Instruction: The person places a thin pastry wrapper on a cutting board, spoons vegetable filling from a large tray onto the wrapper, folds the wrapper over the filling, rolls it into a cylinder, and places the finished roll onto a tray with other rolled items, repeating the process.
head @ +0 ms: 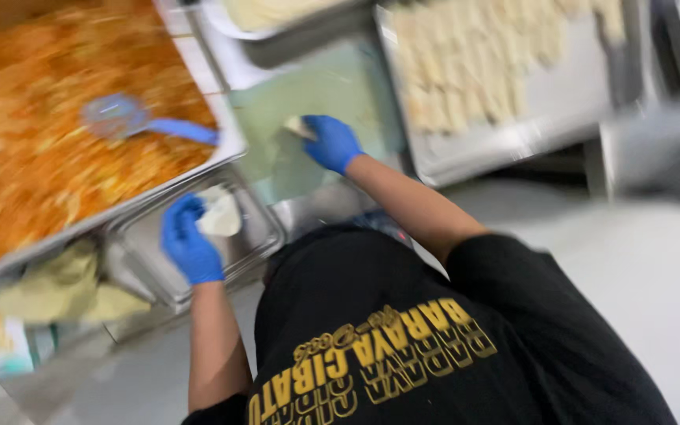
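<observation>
the green cutting board (332, 102) is the landmark here. the right hand (332, 143), in a blue glove, rests on the board with its fingers closed narrowly on a small pale piece of dough (299, 126). the left hand (189, 244), also gloved, is off the board's near-left corner, holding a pale wrapper (220, 212) over a small steel pan (253, 236).

to do this well, i judge the wrapper should stay flat and supported from below, and the dough piece be pinched lightly so it does not tear.

left of the board, a big tray of orange filling (49, 149) with a blue scoop (131, 120) crowds the edge. right of the board sits a tray of finished pieces (560, 110). open room lies mainly on the board itself.
</observation>
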